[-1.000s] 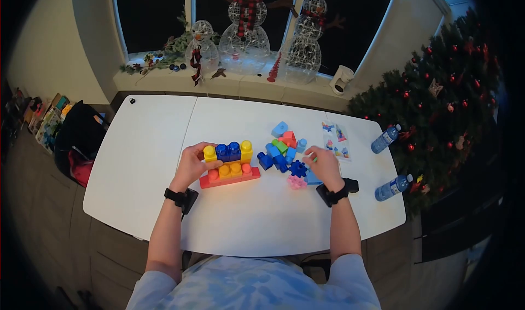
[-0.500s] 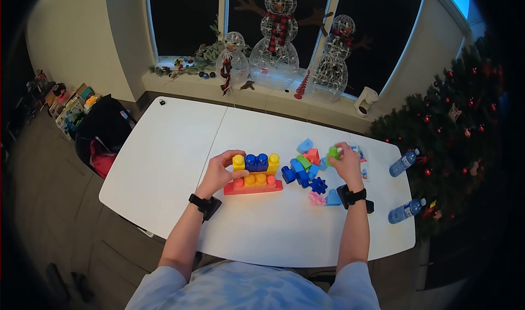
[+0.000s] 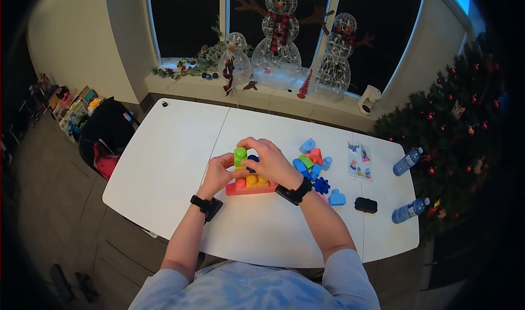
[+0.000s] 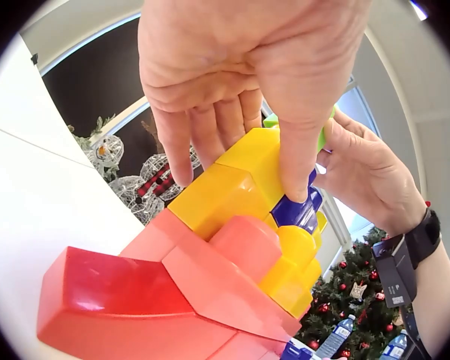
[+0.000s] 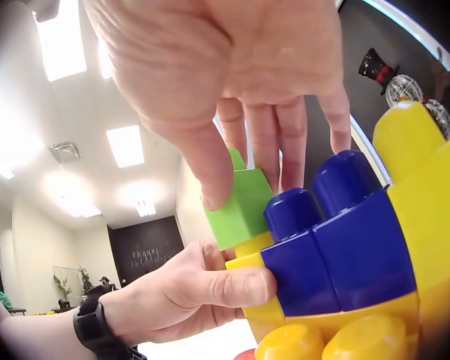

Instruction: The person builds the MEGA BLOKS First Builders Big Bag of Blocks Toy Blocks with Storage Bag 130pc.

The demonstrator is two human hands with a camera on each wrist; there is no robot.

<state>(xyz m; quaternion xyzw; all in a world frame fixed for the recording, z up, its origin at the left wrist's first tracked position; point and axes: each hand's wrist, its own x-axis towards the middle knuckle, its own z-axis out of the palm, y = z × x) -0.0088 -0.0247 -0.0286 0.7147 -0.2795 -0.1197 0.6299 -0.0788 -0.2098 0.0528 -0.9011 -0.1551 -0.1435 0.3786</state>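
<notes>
A wall of toy building blocks stands on the table, with a coral-red base (image 3: 240, 190) and yellow-orange and dark blue blocks (image 5: 300, 274) above it. My left hand (image 3: 219, 174) grips the yellow block (image 4: 232, 184) at the wall's left end, thumb in front and fingers behind. My right hand (image 3: 276, 163) pinches a green block (image 5: 249, 208) between thumb and fingers, right on top of that yellow block. In the head view the right hand covers much of the blue blocks and the wall's right end.
Right of the wall lie loose blocks, among them a blue gear (image 3: 321, 186) and a light blue block (image 3: 337, 198). Farther right are a picture sheet (image 3: 361, 162), a black case (image 3: 366, 205) and two water bottles (image 3: 407, 162). Snowman figures (image 3: 280, 47) stand behind the table.
My right hand has picked the green block from the loose pile and carried it left onto the wall's left end. The left hand keeps its grip there. The head view has shifted.
</notes>
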